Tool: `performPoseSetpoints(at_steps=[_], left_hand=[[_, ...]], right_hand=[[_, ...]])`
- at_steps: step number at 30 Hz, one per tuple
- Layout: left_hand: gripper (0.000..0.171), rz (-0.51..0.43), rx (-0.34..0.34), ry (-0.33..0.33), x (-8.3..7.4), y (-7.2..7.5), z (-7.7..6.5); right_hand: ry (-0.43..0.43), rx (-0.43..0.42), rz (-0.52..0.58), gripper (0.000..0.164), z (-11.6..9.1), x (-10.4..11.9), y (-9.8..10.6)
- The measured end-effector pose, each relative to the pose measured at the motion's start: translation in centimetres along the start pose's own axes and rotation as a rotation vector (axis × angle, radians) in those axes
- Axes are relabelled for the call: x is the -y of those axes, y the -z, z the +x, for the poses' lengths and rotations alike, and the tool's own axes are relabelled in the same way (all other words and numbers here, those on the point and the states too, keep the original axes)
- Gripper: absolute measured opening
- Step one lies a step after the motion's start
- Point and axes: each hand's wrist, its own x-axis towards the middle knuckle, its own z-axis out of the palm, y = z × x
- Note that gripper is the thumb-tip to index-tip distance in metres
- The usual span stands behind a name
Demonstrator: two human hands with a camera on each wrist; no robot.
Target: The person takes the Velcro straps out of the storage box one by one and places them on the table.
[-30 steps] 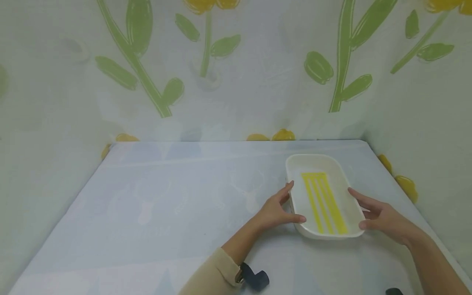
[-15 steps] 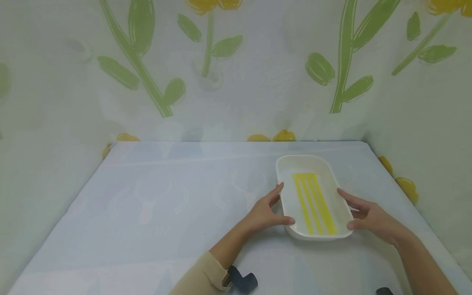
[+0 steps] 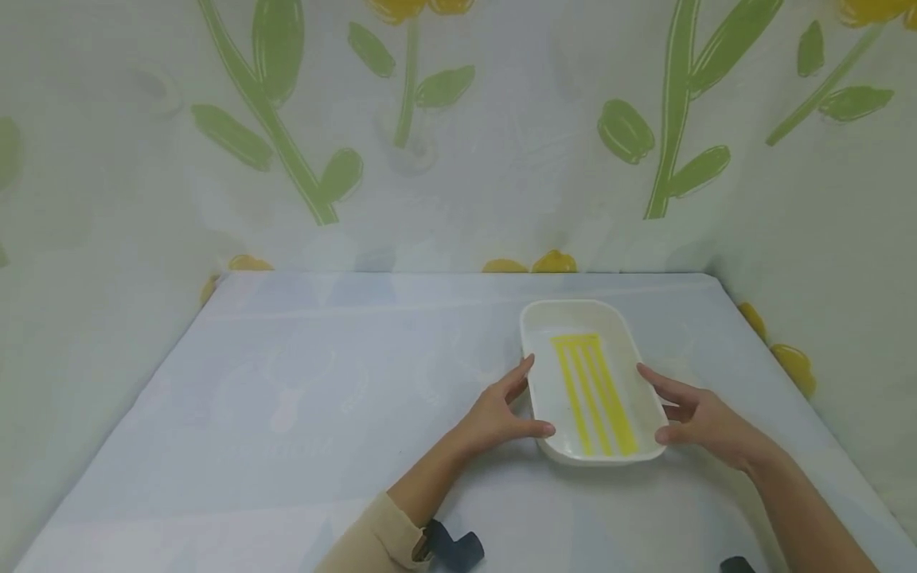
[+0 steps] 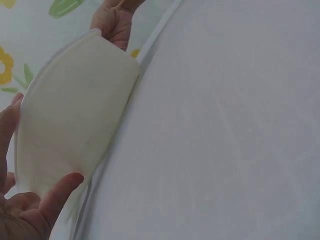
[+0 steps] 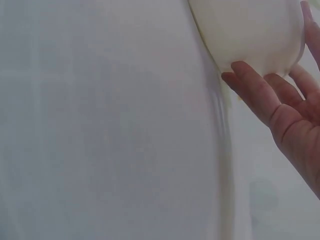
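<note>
head view: a white tray (image 3: 619, 358) sits in the right half of the pale surface (image 3: 308, 414), between the two hands, its long axis running away from the person. it is an oblong with well-rounded corners, raised walls and a smooth rim. along its inner floor run yellow stripes (image 3: 610, 395): three lengthwise, the right-hand one clearly broader than the others, joined at the far end by a short crossbar. white shows between the stripes and in a border around them. from the wrists' side the outside of the tray looks plain, smooth and creamy, free of stripes. a soft shadow lies by the near end; whether the tray touches the surface or is held just above it cannot be told.

the left hand (image 3: 501, 414) is clamped on the left side, its fingers along the outer wall and its thumb lapping over the rim near the close corner. the right hand (image 3: 705, 418) is clamped on the opposite side, fingers at the right edge, thumb by the near right corner.

a beige sleeve (image 3: 376, 537) covers the left forearm, with a dark fitting (image 3: 456, 549) at the wrist. behind the surface, a pale backdrop (image 3: 501, 183) carries green stems, leaves and yellow flowers.
</note>
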Motion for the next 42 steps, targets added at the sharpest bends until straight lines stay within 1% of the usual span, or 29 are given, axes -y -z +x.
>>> performPoseSetpoints(at_steps=[7, 11, 15, 18, 22, 26, 30, 34, 37, 42], left_hand=[[0.1, -0.029, -0.012, 0.04, 0.3, 0.9, -0.9], [0.1, -0.036, -0.017, 0.04, 0.5, 1.5, -1.4], [0.1, -0.035, -0.019, 0.043, 0.7, 2.2, -2.1], [0.1, -0.042, -0.016, 0.029, 0.8, 2.6, -2.6], [0.099, -0.053, -0.015, 0.013, 1.0, 3.1, -3.2], [0.1, -0.057, -0.02, 0.014, 1.0, 3.6, -3.7], [0.1, -0.053, -0.034, 0.026, 1.0, 4.1, -4.4], [0.1, -0.054, -0.046, 0.04, 1.1, 4.6, -5.0], [0.098, -0.058, -0.045, 0.05, 1.3, 5.0, -5.4], [0.098, -0.058, -0.043, 0.055, 1.6, 5.4, -6.1]], right_hand=[[-0.009, 0.021, 0.019, 0.086, 0.7, 0.3, -0.8], [-0.021, 0.022, 0.011, 0.087, 1.1, 0.6, -1.5], [-0.028, 0.036, 0.04, 0.089, 1.5, 1.0, -2.3], [-0.04, 0.032, 0.058, 0.09, 1.7, 1.2, -2.8], [-0.035, 0.03, 0.059, 0.092, 1.9, 1.6, -3.5], [-0.017, 0.038, 0.056, 0.092, 2.0, 1.8, -4.0], [-0.027, 0.04, 0.028, 0.092, 2.3, 2.0, -4.6], [-0.038, 0.048, 0.033, 0.092, 2.6, 2.1, -5.2], [-0.028, 0.057, 0.06, 0.092, 2.8, 2.1, -5.6], [-0.005, 0.066, 0.068, 0.092, 3.0, 2.2, -6.2]])
